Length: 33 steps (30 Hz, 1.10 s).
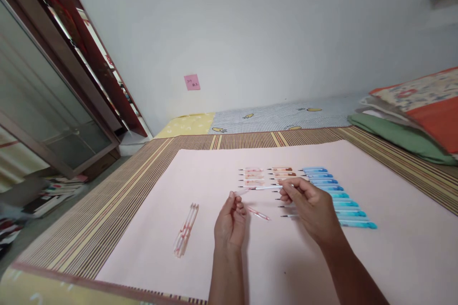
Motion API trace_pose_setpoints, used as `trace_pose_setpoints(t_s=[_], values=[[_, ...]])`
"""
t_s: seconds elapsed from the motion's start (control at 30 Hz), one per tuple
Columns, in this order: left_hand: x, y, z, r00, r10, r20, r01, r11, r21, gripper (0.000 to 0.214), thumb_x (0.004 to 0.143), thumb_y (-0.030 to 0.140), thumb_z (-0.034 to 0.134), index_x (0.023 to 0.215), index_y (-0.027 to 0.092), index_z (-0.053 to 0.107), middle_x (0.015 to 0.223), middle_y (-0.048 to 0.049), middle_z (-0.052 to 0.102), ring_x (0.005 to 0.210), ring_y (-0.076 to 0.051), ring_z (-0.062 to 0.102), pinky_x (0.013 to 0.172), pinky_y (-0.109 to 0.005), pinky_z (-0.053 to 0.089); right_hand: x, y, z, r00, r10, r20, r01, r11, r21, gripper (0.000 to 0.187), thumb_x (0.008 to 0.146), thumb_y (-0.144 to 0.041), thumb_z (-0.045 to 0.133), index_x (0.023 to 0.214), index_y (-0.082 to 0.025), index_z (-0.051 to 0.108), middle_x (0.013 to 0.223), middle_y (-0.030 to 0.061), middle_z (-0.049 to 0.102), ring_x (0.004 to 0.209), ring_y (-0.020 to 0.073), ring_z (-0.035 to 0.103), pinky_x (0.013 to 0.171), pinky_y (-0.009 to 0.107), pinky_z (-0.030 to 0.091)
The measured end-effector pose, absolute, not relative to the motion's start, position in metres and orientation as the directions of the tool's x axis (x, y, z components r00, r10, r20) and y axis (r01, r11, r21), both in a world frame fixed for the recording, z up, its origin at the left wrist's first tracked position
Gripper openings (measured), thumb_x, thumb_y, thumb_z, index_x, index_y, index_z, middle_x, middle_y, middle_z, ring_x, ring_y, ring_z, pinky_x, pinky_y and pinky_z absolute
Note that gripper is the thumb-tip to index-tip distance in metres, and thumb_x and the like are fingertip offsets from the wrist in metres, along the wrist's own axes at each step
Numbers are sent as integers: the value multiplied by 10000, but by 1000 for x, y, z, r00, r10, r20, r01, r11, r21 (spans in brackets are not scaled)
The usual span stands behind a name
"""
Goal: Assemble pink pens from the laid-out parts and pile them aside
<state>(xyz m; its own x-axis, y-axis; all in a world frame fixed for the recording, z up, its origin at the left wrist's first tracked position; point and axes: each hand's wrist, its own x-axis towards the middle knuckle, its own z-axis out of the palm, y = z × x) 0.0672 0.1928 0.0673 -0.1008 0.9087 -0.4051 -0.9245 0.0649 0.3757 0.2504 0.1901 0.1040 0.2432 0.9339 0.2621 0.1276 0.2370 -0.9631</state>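
My left hand [231, 221] pinches a clear pinkish tube [241, 192] by its end, just above the pink sheet [153, 214]. My right hand [311, 205] grips a slim white pen [268, 188] whose dark tip points left and meets or nearly meets the tube; I cannot tell whether it is inside. Under and behind the right hand lie columns of slim pens: pink [254, 176], brown [284, 174] and blue to teal [327, 181], most with dark tips to the left; the hand hides some. A loose pink clear pen piece [259, 213] lies between the hands.
A few clear pink-patterned pens [186, 231] lie together at the left of the sheet. Beneath is a striped mat [89, 214]. Folded cloths [411, 128] are stacked at the right. Behind stands a white wall [250, 33] with a pink note [192, 82].
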Motion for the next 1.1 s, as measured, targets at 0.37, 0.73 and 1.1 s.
trace_pose_setpoints(t_s=[0.37,0.73,1.1], values=[[72,190,62,-111,963,-245,-841,40,539,164,723,117,868,810,75,736,702,-47,686,552,-61,573,533,-146,501,246,190,97,153,959,240,116,224,-968,417,800,-620,706,832,-205,737,734,50,716,687,189,665,651,302,562],[79,186,70,-98,980,-175,-808,24,589,426,505,178,993,846,90,753,721,-45,712,603,-65,604,606,-153,509,227,189,94,72,967,243,25,242,-970,510,846,-661,637,967,-185,773,761,64,741,677,178,662,662,306,559],[85,187,71,-127,982,-137,-749,-5,663,415,493,268,1003,779,136,733,664,4,681,570,-54,578,592,-153,490,235,197,84,162,966,201,-3,204,-979,552,791,-717,673,867,-180,775,714,55,706,616,163,633,591,287,529]])
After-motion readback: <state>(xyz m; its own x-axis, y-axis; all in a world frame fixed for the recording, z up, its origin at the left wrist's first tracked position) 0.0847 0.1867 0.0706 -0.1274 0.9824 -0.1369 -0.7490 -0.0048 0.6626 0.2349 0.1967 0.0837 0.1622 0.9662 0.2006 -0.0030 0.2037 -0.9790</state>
